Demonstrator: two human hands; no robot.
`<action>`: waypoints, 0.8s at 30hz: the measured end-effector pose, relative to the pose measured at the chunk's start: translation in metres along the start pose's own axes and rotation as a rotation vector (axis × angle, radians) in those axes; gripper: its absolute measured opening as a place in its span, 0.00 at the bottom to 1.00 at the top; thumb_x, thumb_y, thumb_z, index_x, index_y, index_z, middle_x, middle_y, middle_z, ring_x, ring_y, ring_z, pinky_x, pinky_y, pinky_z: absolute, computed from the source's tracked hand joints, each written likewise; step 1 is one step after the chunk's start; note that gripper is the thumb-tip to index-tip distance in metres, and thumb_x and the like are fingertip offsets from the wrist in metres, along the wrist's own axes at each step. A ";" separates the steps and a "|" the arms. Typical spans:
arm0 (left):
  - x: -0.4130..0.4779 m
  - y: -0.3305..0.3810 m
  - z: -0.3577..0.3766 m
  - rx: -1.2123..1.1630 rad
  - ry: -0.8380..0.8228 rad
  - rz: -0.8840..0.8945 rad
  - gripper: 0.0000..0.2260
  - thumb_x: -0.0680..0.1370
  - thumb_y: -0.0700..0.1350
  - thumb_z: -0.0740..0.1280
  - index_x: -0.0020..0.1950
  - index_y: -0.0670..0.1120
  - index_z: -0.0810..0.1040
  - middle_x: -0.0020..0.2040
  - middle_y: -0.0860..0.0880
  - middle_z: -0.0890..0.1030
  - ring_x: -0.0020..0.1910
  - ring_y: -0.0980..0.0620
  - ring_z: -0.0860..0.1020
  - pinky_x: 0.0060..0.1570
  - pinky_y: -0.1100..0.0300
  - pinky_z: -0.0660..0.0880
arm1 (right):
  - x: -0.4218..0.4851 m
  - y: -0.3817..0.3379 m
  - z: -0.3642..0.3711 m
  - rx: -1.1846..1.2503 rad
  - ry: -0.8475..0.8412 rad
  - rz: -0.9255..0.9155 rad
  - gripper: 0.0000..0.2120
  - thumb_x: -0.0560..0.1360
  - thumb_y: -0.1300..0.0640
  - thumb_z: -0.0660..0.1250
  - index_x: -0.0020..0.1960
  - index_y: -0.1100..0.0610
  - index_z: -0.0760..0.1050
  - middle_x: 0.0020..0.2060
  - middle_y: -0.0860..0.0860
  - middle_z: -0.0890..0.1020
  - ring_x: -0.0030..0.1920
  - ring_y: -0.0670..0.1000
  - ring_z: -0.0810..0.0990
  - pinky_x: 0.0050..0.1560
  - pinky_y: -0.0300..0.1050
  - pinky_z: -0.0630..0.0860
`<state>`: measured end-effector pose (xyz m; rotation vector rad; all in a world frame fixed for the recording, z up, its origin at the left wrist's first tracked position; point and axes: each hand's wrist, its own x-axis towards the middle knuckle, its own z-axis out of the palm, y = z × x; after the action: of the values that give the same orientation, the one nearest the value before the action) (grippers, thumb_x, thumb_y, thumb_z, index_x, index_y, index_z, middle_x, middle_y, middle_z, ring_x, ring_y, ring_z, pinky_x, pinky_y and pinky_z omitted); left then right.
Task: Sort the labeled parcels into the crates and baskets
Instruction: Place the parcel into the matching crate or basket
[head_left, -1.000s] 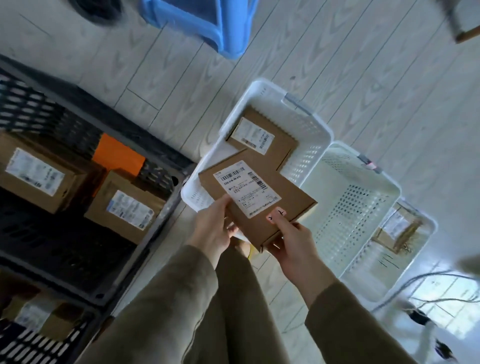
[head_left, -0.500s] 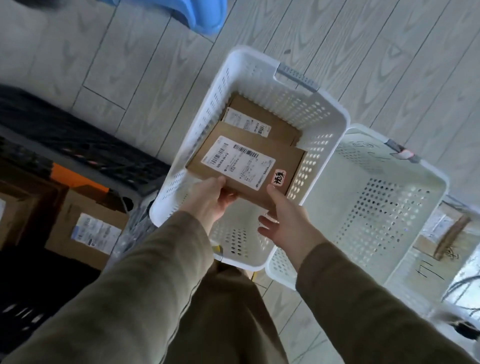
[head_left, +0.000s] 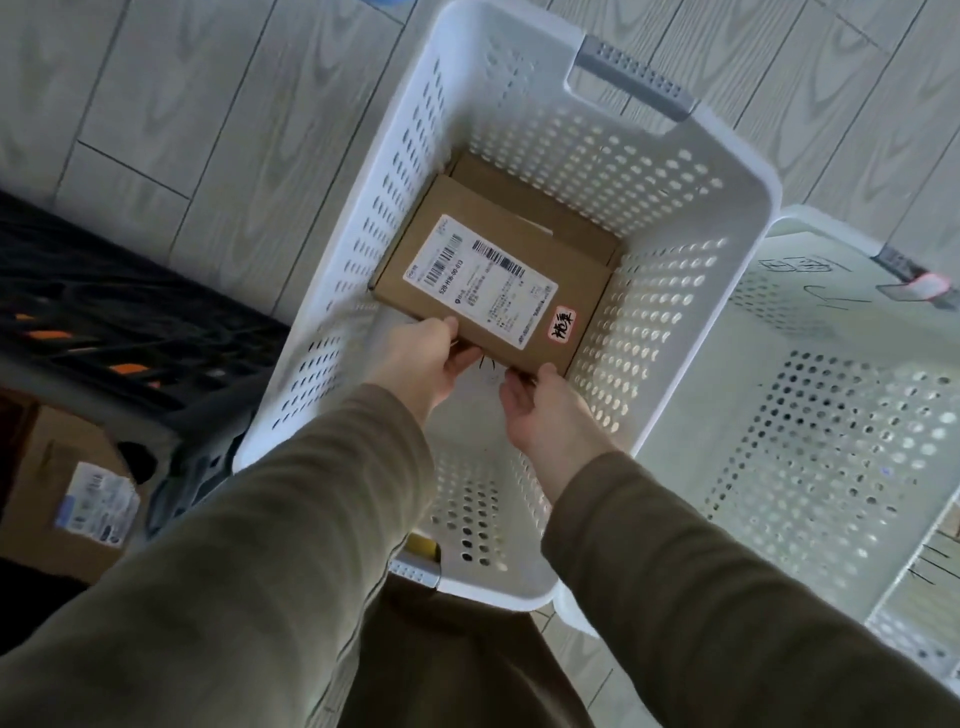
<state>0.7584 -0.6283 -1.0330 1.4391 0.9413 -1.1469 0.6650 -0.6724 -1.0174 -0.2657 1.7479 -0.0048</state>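
Far left: black slatted plastic crate (head_left: 130, 322). Below it in view sits a brown cardboard box with a white label (head_left: 67, 499), which I judge is not sorted yet.

Left hand (head_left: 421, 358) grips the near edge of the flat brown cardboard parcel (head_left: 493, 280), thumb on top. The parcel is low inside the tall white perforated plastic basket (head_left: 358, 249), over a second brown cardboard parcel (head_left: 550, 208) already at the bottom. Can't tell if the two touch.

Right hand (head_left: 550, 415) is at the parcel's near right corner, fingers curled. Gripping or only touching, can't tell.

Further right: another white perforated basket (head_left: 810, 426), right against the first.

Progress, my read: one parcel already in this basket and this one nearly placed, release pending. At least the labelled box on the left remains.

Parcel condition: edges square, no dents visible. White barcode shipping label faces up, with a small pink handwritten sticker (head_left: 563, 323) at its right corner.
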 end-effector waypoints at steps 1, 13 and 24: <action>0.005 0.001 0.003 0.006 0.003 0.008 0.08 0.80 0.31 0.57 0.57 0.38 0.71 0.42 0.44 0.78 0.40 0.49 0.78 0.40 0.56 0.79 | 0.003 -0.005 0.004 0.085 0.026 0.062 0.11 0.82 0.56 0.53 0.53 0.63 0.70 0.53 0.54 0.77 0.62 0.50 0.75 0.69 0.44 0.66; 0.045 0.004 0.031 0.103 0.085 -0.033 0.05 0.79 0.33 0.60 0.54 0.38 0.73 0.41 0.43 0.78 0.21 0.50 0.78 0.20 0.64 0.75 | 0.049 -0.034 0.024 0.063 -0.021 -0.023 0.15 0.80 0.68 0.47 0.38 0.67 0.66 0.63 0.68 0.71 0.66 0.62 0.70 0.70 0.53 0.65; 0.054 0.007 0.034 0.232 0.091 0.085 0.04 0.79 0.35 0.63 0.51 0.42 0.71 0.40 0.47 0.75 0.38 0.50 0.77 0.31 0.61 0.75 | 0.047 -0.048 0.027 0.238 0.063 0.111 0.16 0.81 0.64 0.51 0.61 0.61 0.74 0.57 0.55 0.80 0.58 0.51 0.78 0.58 0.42 0.75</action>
<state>0.7719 -0.6639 -1.0841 1.7140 0.8206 -1.1645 0.6916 -0.7241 -1.0610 0.0050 1.8031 -0.1412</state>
